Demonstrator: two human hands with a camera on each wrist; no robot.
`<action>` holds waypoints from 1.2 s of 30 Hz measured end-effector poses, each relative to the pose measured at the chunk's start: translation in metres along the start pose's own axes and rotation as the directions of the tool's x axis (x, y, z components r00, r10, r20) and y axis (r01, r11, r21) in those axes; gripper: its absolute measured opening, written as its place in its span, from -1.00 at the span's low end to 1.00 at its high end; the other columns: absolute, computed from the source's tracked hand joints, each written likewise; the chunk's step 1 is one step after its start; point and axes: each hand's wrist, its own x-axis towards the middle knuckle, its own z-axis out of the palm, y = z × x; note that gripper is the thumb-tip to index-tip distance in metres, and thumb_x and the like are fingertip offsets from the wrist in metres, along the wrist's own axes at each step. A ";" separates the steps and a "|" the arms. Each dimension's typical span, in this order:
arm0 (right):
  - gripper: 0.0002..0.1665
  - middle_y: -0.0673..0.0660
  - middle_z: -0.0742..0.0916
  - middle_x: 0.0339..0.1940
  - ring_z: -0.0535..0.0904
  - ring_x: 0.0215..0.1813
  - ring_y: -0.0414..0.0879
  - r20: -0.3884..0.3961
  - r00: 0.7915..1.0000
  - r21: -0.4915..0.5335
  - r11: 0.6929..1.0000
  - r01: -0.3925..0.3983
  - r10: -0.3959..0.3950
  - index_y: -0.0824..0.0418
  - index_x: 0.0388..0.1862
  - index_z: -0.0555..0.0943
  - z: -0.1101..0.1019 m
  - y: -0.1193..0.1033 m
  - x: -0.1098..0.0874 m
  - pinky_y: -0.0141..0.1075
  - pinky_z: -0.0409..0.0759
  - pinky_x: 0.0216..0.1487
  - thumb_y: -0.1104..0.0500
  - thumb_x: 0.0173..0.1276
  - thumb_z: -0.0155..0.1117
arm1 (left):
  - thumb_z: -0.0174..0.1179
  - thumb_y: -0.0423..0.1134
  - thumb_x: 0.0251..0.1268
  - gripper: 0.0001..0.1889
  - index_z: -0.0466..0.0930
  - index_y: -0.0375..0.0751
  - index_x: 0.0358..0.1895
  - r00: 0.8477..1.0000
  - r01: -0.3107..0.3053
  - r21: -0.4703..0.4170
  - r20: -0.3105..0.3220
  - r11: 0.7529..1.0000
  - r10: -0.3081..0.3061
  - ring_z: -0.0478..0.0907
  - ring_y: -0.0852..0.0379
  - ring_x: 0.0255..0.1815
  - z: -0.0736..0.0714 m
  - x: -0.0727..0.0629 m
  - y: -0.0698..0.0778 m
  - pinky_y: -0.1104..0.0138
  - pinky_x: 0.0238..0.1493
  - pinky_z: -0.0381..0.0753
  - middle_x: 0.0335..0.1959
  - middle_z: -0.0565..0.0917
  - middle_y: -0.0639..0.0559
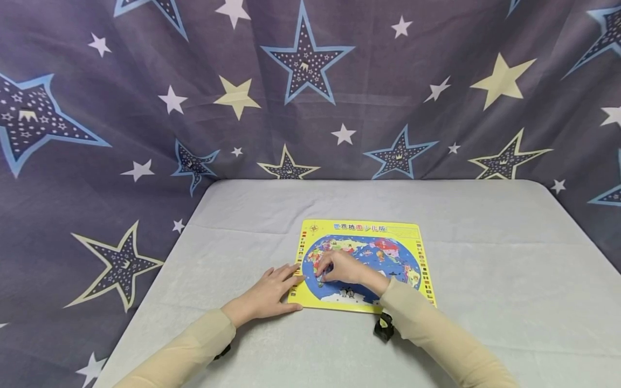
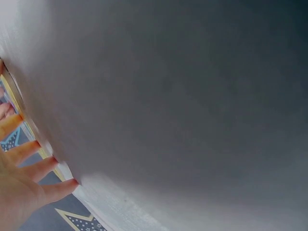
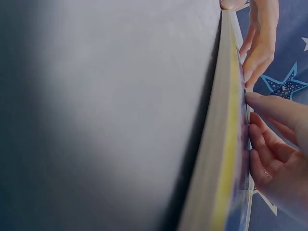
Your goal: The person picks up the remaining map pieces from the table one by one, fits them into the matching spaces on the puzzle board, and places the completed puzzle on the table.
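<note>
A yellow-bordered world map board (image 1: 339,303) with a blue oval map and Chinese lettering along its top lies flat on the table. My left hand (image 1: 270,291) is spread at its left side, fingertips on the yellow edge and thumb by the lower left corner. Over the left part of the map, my right hand (image 1: 342,268) bends its fingers down to the surface. The right wrist view shows the thumb (image 3: 262,102) and curled fingers of that hand right at the board's face. I cannot tell whether a small piece is between them.
A pale grey cloth covers the table (image 1: 485,258) on all sides of the board. Behind and beside it hangs a dark curtain (image 1: 364,70) printed with stars. A black wrist-worn device (image 1: 384,327) is under the right sleeve.
</note>
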 end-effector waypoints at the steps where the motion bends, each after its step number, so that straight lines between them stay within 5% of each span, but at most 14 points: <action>1: -0.88 0.03 0.65 -0.34 0.53 -0.23 -0.13 -0.004 1.000 -0.005 1.000 -0.002 0.002 0.21 -0.40 0.69 0.001 0.000 0.000 -0.41 0.47 -0.25 0.34 0.03 0.31 | -0.05 0.31 0.11 -0.30 0.25 0.01 0.28 1.000 0.000 0.000 0.000 1.000 0.000 0.05 -0.11 0.33 0.000 0.000 0.000 -0.11 0.19 0.06 0.36 0.09 -0.06; 24: -0.83 0.03 0.63 -0.41 0.48 -0.40 -0.24 -0.044 0.999 0.012 0.999 -0.031 0.031 0.27 -0.28 0.65 0.005 -0.001 0.004 -0.47 0.45 -0.38 0.29 0.11 0.28 | -0.09 0.34 0.10 -0.28 0.26 -0.01 0.27 0.999 -0.022 -0.003 -0.024 1.000 0.022 0.07 -0.13 0.32 0.001 0.000 -0.001 -0.12 0.17 0.09 0.35 0.10 -0.07; 36: -0.83 0.01 0.62 -0.43 0.46 -0.41 -0.25 -0.065 0.997 -0.029 0.998 -0.048 0.046 0.26 -0.37 0.65 0.007 -0.004 0.005 -0.48 0.44 -0.39 0.24 0.02 0.37 | -0.08 0.33 0.10 -0.28 0.26 -0.01 0.27 1.000 -0.015 -0.013 -0.019 1.000 0.015 0.06 -0.13 0.32 0.001 0.000 -0.001 -0.12 0.18 0.07 0.35 0.09 -0.07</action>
